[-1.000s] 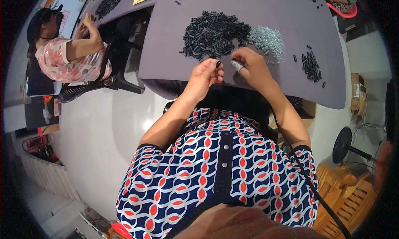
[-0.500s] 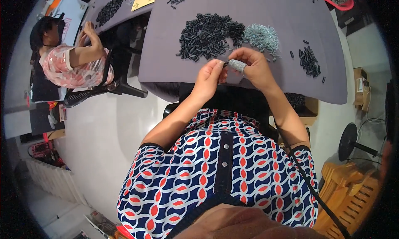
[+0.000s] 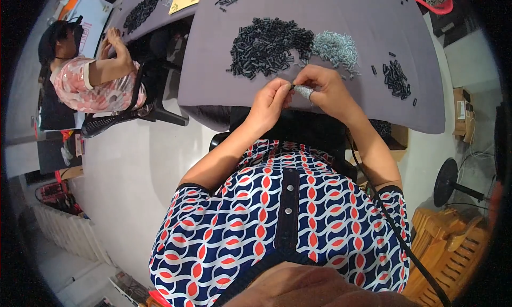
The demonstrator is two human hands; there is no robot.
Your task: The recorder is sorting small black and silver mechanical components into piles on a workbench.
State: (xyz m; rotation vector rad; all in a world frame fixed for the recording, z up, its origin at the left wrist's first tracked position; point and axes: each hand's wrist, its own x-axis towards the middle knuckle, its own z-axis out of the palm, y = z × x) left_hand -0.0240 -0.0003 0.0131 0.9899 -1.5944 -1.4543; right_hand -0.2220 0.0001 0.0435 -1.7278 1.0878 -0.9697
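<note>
Above the near edge of the table, my left hand point(image 3: 270, 100) pinches a small black tubular piece point(image 3: 292, 86) between thumb and fingers. Close against it, my right hand point(image 3: 326, 91) has its fingertips drawn together at the same piece. What the right fingertips grip is too small to make out. A grey wrap point(image 3: 304, 91) covers one finger of the right hand. Just beyond my hands lies a large heap of black tubular pieces point(image 3: 266, 45). Beside it on the right is a pile of small silvery pieces point(image 3: 336, 51).
A smaller group of black pieces point(image 3: 396, 78) lies on the right of the grey-covered table point(image 3: 213, 88). Another person point(image 3: 98, 83) sits at the left on a black chair point(image 3: 160, 112). A wooden slatted chair point(image 3: 448, 253) and a dark round-headed stand point(image 3: 448, 181) are at lower right.
My right hand has turned and its fingers have closed in over the black piece, so the grey-wrapped finger now points lower. The left hand stays nearly in place.
</note>
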